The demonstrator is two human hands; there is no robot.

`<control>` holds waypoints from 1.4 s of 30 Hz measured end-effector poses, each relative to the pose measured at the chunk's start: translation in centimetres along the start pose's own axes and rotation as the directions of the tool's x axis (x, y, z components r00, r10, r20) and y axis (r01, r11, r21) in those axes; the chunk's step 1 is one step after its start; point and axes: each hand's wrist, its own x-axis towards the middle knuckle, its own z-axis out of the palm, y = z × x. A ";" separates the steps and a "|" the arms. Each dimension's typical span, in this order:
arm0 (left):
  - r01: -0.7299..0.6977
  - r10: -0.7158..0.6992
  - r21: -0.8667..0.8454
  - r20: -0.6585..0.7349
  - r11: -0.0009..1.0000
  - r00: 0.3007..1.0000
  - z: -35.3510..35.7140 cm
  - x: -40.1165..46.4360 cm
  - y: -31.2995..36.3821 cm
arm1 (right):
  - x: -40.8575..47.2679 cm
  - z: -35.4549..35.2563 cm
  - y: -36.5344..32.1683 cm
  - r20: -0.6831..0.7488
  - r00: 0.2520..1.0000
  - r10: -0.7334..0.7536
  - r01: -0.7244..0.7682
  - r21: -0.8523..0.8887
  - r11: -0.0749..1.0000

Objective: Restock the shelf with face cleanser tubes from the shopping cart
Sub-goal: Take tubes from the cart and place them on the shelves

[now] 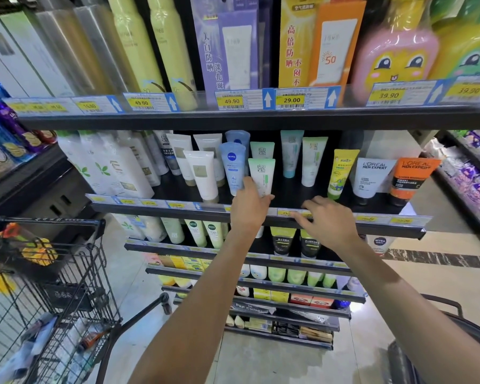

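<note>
My left hand grips the cap end of a pale green and white cleanser tube, which stands upright at the front of the black middle shelf. A second tube of the same kind stands behind it, and a blue Nivea tube is just to its left. My right hand holds nothing; its fingers are spread and rest on the shelf's front price rail. The black wire shopping cart stands at the lower left with several tubes lying in its basket.
Other tubes line the same shelf: white ones to the left, a yellow tube and L'Oreal tubes to the right. The upper shelf overhangs close above. Lower shelves hold more products. A dark cart handle is at the lower right.
</note>
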 end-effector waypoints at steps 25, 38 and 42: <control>0.107 0.003 0.408 -0.261 0.907 0.965 -16.8 -21.1 -27.5 | -9.2 -4.2 -28.4 0.112 0.932 -0.343 0.254 0.471 0.845; 0.620 -0.459 0.287 -0.465 0.730 0.757 -30.5 -36.3 -41.7 | -14.1 -4.5 -52.3 0.079 0.780 -0.621 0.414 0.680 0.605; 0.691 -0.532 0.268 -0.473 0.672 0.702 -31.8 -38.5 -44.4 | -14.0 -4.2 -56.9 0.134 0.695 -0.707 0.464 0.667 0.583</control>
